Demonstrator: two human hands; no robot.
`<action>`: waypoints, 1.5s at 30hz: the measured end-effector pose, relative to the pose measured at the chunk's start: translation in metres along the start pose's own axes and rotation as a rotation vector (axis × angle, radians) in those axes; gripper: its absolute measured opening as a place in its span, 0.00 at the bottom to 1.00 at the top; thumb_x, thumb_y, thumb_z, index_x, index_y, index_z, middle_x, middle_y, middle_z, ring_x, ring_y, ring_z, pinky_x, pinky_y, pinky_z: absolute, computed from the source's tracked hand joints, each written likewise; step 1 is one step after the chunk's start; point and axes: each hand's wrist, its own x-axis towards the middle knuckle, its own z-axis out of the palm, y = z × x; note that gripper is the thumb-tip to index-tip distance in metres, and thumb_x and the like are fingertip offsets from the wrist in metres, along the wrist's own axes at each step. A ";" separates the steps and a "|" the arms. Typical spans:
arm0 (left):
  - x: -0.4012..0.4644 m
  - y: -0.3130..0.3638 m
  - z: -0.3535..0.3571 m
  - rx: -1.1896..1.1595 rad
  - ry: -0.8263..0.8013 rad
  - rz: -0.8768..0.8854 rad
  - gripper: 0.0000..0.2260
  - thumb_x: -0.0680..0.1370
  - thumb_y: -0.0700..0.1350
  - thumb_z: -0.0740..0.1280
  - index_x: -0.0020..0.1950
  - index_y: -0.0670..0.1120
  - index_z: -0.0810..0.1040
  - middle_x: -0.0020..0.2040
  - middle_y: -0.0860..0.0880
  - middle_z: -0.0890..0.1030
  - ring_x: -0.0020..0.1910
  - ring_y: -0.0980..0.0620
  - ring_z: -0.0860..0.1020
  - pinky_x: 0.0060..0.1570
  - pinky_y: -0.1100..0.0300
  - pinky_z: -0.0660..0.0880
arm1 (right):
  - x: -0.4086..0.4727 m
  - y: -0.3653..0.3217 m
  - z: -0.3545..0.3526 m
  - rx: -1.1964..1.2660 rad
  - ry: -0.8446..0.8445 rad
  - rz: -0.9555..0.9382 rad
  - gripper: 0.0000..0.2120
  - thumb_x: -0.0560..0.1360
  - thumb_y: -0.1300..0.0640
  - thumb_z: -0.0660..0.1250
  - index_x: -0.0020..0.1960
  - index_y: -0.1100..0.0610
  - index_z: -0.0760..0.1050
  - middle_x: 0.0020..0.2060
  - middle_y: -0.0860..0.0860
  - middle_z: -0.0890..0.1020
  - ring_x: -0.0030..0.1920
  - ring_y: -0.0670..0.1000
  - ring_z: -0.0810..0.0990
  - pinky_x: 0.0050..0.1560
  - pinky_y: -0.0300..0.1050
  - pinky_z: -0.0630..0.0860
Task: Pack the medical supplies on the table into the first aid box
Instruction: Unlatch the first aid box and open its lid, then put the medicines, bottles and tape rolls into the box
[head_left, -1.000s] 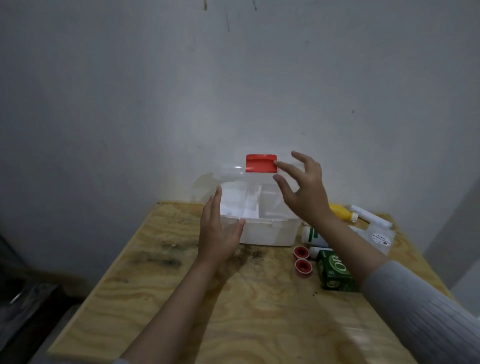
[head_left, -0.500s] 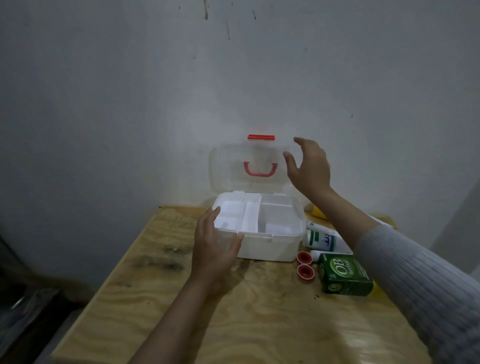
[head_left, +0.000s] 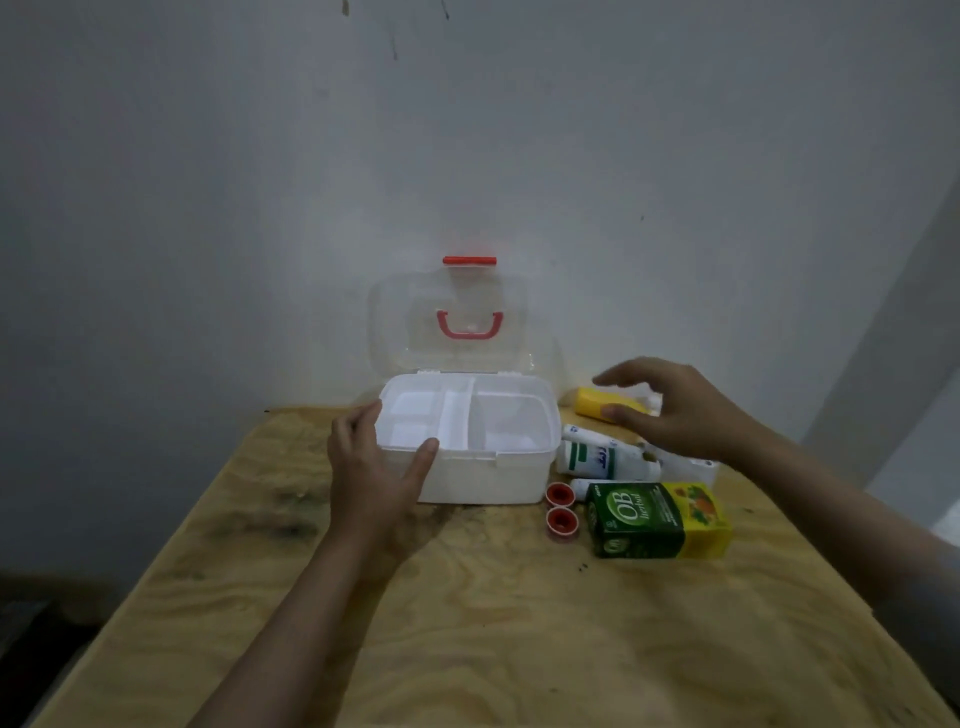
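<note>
A white first aid box (head_left: 488, 480) stands open at the back of the table, its clear lid (head_left: 400, 322) with a red handle upright against the wall. A divided tray inside holds nothing. My left hand (head_left: 371, 467) grips the box's front left corner. To the right of the box my right hand (head_left: 675, 410) hovers open over the supplies: a yellow bottle (head_left: 597, 402), a white bottle with a green label (head_left: 605, 460), two small red-capped rolls (head_left: 561, 506) and a green and yellow carton (head_left: 657, 519).
The plywood table (head_left: 493, 623) ends against a grey wall at the back. A white packet (head_left: 693, 467) lies partly under my right wrist. Bare wood fills the near half of the table and its left side.
The lid went from half raised to fully upright. My right hand let go of it and dropped to the right, over the yellow bottle. My left hand stayed on the box.
</note>
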 end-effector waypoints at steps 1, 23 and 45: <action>0.001 -0.001 0.000 0.012 -0.006 0.010 0.34 0.69 0.62 0.69 0.70 0.48 0.64 0.66 0.46 0.65 0.63 0.47 0.65 0.55 0.50 0.73 | -0.018 0.009 -0.002 -0.012 -0.050 0.017 0.16 0.71 0.49 0.70 0.57 0.50 0.77 0.54 0.46 0.80 0.53 0.45 0.76 0.54 0.41 0.71; -0.003 -0.008 0.005 -0.050 0.016 0.090 0.37 0.69 0.65 0.63 0.73 0.48 0.64 0.73 0.48 0.67 0.70 0.46 0.65 0.61 0.51 0.66 | -0.102 0.069 -0.010 0.336 -0.089 0.184 0.31 0.48 0.32 0.77 0.49 0.42 0.81 0.51 0.37 0.76 0.54 0.43 0.78 0.56 0.48 0.79; -0.001 -0.007 0.000 0.041 -0.035 0.047 0.37 0.68 0.67 0.62 0.71 0.50 0.65 0.74 0.53 0.65 0.70 0.48 0.63 0.60 0.49 0.70 | 0.070 -0.058 0.035 -0.256 -0.097 0.020 0.22 0.64 0.48 0.73 0.56 0.54 0.79 0.52 0.55 0.74 0.50 0.54 0.74 0.46 0.46 0.76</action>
